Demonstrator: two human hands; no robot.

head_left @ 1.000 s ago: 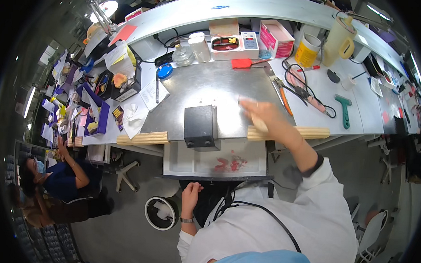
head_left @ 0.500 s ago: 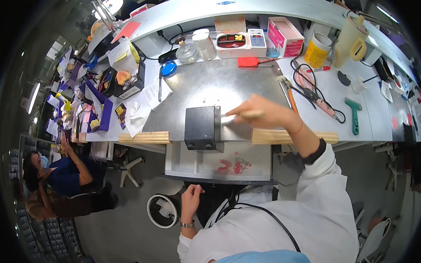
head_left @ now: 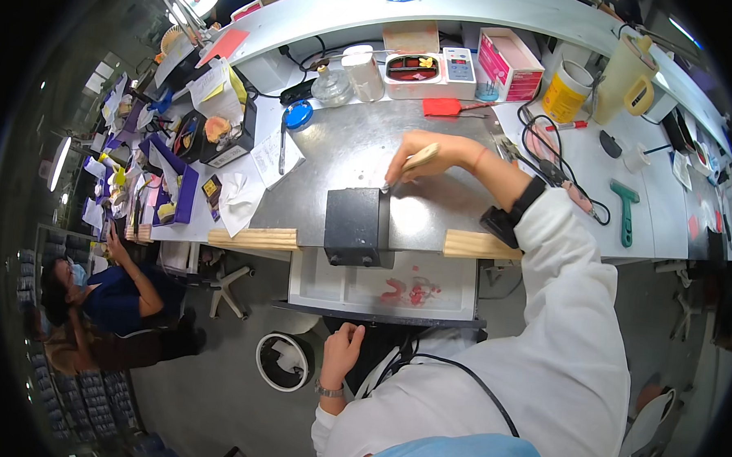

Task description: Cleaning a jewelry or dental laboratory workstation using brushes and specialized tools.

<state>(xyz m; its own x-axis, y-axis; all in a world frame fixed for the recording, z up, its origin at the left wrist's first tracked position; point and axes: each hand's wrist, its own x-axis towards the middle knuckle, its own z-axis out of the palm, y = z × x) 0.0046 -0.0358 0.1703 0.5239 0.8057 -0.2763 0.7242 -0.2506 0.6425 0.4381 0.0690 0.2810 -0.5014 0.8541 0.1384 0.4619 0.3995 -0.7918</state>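
Note:
My right hand (head_left: 422, 157) is closed around a tool with a pale wooden handle (head_left: 420, 158). Its working end points down beside the far right corner of a dark grey, block-shaped box (head_left: 355, 220) and is mostly hidden by my fingers. The box stands at the front edge of a metal worktop plate (head_left: 302, 193) and juts over the open drawer. My left hand (head_left: 343, 350) hangs below the drawer front, fingers curled, with nothing visible in it.
Red scraps (head_left: 412, 293) lie in the drawer (head_left: 319, 284). Wooden strips (head_left: 253, 237) flank the box. Behind are a red spatula-like tool (head_left: 442, 108), a glass bottle (head_left: 332, 86) and a white heater-like device (head_left: 429, 88). A cabled pink handpiece (head_left: 577, 196) lies right. Another person (head_left: 122, 299) is at left.
My right hand has moved left and away from me, from right of the box to its far corner. The wooden handle now shows more plainly. My left hand has barely moved.

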